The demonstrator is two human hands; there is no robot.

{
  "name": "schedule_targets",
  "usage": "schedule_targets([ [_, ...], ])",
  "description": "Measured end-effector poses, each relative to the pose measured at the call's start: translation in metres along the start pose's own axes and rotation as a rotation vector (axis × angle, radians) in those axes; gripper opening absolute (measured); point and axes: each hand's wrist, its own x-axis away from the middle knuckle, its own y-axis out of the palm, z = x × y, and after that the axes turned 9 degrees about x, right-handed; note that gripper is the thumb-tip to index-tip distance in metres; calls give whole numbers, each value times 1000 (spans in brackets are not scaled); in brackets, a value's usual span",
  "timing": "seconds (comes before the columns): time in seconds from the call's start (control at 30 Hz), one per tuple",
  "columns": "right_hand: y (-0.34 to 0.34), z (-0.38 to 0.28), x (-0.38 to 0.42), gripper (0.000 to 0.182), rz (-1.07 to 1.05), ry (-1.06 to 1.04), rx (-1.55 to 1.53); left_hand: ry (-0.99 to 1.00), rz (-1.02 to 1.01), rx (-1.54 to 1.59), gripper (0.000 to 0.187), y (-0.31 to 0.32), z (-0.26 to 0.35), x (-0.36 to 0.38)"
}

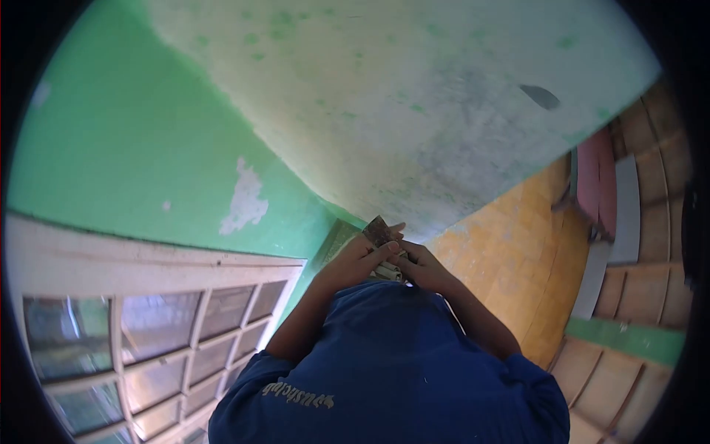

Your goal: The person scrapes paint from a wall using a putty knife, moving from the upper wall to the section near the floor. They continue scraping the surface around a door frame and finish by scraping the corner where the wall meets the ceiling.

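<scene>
Both hands meet just in front of the chest: the left hand (353, 260) and the right hand (423, 268) are closed together around a small brown block (379, 232) and some pale pieces (387, 272) beneath it. The step looks like close fingertip work on the block, so the next move likely calls for a steady pinch.

Can't really make out the small brownish flat thing (379, 231), it's tiny and half buried under the left hand (360, 257) and right hand (423, 264). Pale bits below it, no clue. Blue shirt (392, 362) runs off the bottom edge.
</scene>
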Motion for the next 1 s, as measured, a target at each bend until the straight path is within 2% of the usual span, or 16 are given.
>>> schedule_targets([
  [0.1,-7,6,10,27,163,-22,-28,-182,64,91,37,-21,20,-13],
  [0.17,-16,19,18,27,222,19,0,-166,115,109,27,-38,44,-21],
  [0.2,-17,28,23,28,222,64,59,-124,117,128,22,-52,45,-24],
  [0.23,-15,39,27,30,276,51,16,-62,131,16,21,-64,52,-27],
  [0.27,-13,49,31,30,328,54,-23,60,132,-143,24,-74,55,-33],
  [0.3,-11,59,37,29,369,79,-42,174,128,-167,27,-79,59,-40],
  [0.4,1,117,49,28,493,154,-86,203,181,-272,34,-80,83,-55],
  [0.5,21,170,61,28,660,209,-223,251,95,-273,34,-84,83,-76],
  [0.53,29,189,65,28,687,214,-256,268,125,-282,35,-85,80,-84],
  [0.6,46,218,70,33,773,348,-281,279,121,-295,36,-89,79,-94],
  [0.67,58,226,74,38,832,369,-312,255,212,-407,40,-91,79,-98],
  [0.77,73,245,74,49,969,460,-416,261,233,-444,42,-84,81,-97],
  [0.87,76,269,66,47,1023,522,-421,287,263,-490,43,-87,77,-100],
  [1.0,64,263,59,51,1070,514,-480,314,260,-454,43,-87,77,-99],
])
